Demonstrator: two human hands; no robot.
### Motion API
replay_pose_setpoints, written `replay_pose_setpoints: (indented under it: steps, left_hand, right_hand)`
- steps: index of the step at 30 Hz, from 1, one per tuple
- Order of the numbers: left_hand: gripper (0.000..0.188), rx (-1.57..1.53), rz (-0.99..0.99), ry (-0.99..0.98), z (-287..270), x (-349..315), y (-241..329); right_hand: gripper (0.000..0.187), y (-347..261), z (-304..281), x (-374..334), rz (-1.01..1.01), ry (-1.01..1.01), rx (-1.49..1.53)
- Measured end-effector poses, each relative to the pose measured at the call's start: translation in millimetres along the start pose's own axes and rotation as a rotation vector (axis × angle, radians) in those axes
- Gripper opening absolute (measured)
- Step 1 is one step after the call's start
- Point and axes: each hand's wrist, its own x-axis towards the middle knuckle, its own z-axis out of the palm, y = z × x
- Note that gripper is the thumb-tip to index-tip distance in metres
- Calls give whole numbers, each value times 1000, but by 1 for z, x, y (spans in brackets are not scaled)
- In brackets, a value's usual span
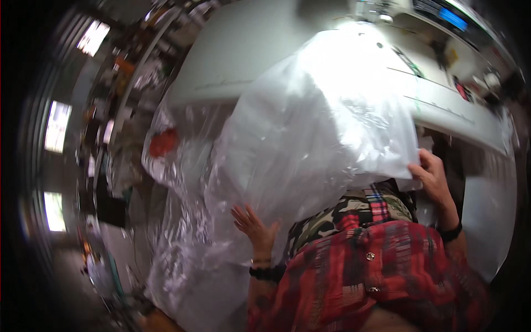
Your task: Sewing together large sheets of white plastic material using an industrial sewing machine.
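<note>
A large sheet of translucent white plastic (276, 138) spreads over the sewing table and hangs down across my lap to the left. Its upper part lies under a bright light, where glare hides detail. My right hand (433, 176) pinches the sheet's near right edge between thumb and fingers. Against the hanging plastic on the left, my left hand (254, 226) is stretched out with fingers spread, gripping nothing. Whether its palm touches the sheet I cannot tell.
The pale table top (238, 50) runs behind the sheet. At the upper right stands a machine with a lit blue display (452, 18). More crumpled clear plastic (188, 249) hangs at the left, near a red-orange patch (163, 143). Cluttered shelves stand farther left.
</note>
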Motion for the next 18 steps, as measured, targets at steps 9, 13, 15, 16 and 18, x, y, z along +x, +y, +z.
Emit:
replay_pose_setpoints:
  steps: [9,13,15,16,18]
  left_hand:
    - [139,107,-310,59,35,57,-50]
    - [114,-55,-262,-34,75,80,-66]
    - [71,-26,-57,-349,90,84,-62]
    - [71,-39,-14,-289,94,81,-57]
    - [36,-464,-190,-46,92,65,-41]
  right_hand:
    - [34,-4,-50,3,-323,327,157]
    - [46,-5,-56,-1,-378,359,352]
    - [48,-8,-56,-6,-304,304,699]
    - [64,-8,-56,-7,-304,343,489]
    - [65,-5,-59,-9,-263,276,209]
